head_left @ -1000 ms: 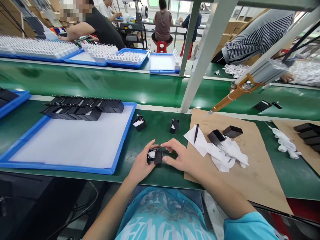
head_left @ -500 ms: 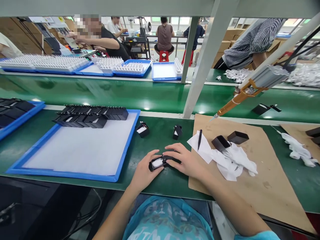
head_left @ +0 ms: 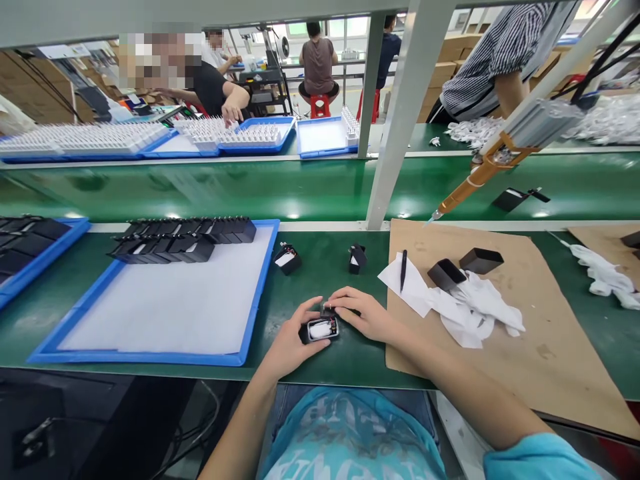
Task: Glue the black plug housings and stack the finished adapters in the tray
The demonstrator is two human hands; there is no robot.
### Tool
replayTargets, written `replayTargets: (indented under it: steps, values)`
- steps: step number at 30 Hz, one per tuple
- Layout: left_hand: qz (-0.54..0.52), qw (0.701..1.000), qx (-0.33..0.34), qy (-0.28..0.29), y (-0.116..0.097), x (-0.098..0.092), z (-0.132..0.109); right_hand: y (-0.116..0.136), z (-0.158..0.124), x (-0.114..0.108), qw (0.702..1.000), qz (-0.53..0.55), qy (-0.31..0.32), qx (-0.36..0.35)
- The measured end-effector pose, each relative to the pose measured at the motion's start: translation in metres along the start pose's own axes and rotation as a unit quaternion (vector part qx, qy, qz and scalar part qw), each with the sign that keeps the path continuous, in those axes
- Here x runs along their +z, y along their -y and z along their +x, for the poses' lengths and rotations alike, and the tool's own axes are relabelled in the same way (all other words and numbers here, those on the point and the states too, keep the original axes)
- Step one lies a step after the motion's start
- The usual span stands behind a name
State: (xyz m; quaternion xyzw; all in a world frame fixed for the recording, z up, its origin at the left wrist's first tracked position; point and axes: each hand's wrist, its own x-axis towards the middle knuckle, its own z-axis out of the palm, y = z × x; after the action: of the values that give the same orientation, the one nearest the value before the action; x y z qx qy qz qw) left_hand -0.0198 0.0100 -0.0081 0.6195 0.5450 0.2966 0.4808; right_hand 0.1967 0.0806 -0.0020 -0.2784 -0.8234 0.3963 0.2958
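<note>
My left hand (head_left: 295,335) grips a small black case (head_left: 322,329) by its left end, thumb along the near side. The case's top is uncovered, and a white block with some small parts shows inside. At its far right edge, my right hand (head_left: 361,313) pinches a small dark part (head_left: 329,309), mostly hidden by the fingers; I cannot tell whether it is joined to the case. Beyond my hands stand a black unit with a white inside (head_left: 287,259) and a smaller black unit (head_left: 357,258).
A blue tray (head_left: 253,313) with black units (head_left: 195,240) in rows lies left. On brown cardboard (head_left: 500,363) at right are black housings (head_left: 447,274), white cloth (head_left: 475,307) and a black pen (head_left: 403,270). An orange hanging screwdriver (head_left: 465,187) points down there. Co-workers sit beyond the green belt (head_left: 225,190).
The case's open top has come into fuller view. My right hand has shifted from over the case to its far right edge, fingers drawn together. Across the belt, a co-worker's hand reached a tray.
</note>
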Motion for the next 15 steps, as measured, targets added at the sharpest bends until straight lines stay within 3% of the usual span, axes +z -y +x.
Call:
replayTargets:
  steps: [4,6,8,10,11,12,14,15]
  values:
    - [0.045,0.997,0.036,-0.052,0.002,0.005,0.000,-0.003,0.004,0.007,0.999,0.023,0.008,0.021]
    - [0.062,0.995,0.050,-0.061,0.001,0.006,0.001,0.000,0.004,0.002,0.999,0.023,0.019,0.035]
    - [0.074,0.993,0.062,-0.068,0.001,0.007,0.002,0.004,0.002,-0.013,0.999,0.007,-0.019,0.041]
    - [0.092,0.990,0.075,-0.081,0.001,0.008,0.002,0.006,-0.003,-0.038,0.985,-0.020,-0.171,0.029]
    - [0.098,0.988,0.076,-0.088,0.002,0.009,0.002,0.005,-0.006,-0.054,0.961,-0.032,-0.273,0.017]
    - [0.100,0.988,0.073,-0.093,0.002,0.010,0.001,0.003,-0.010,-0.072,0.915,-0.042,-0.401,-0.008]
    - [0.089,0.989,0.064,-0.096,0.003,0.012,0.000,-0.007,-0.015,-0.112,0.836,-0.059,-0.543,-0.048]
    - [0.081,0.990,0.065,-0.097,0.004,0.013,0.000,-0.013,-0.016,-0.132,0.782,-0.074,-0.614,-0.077]
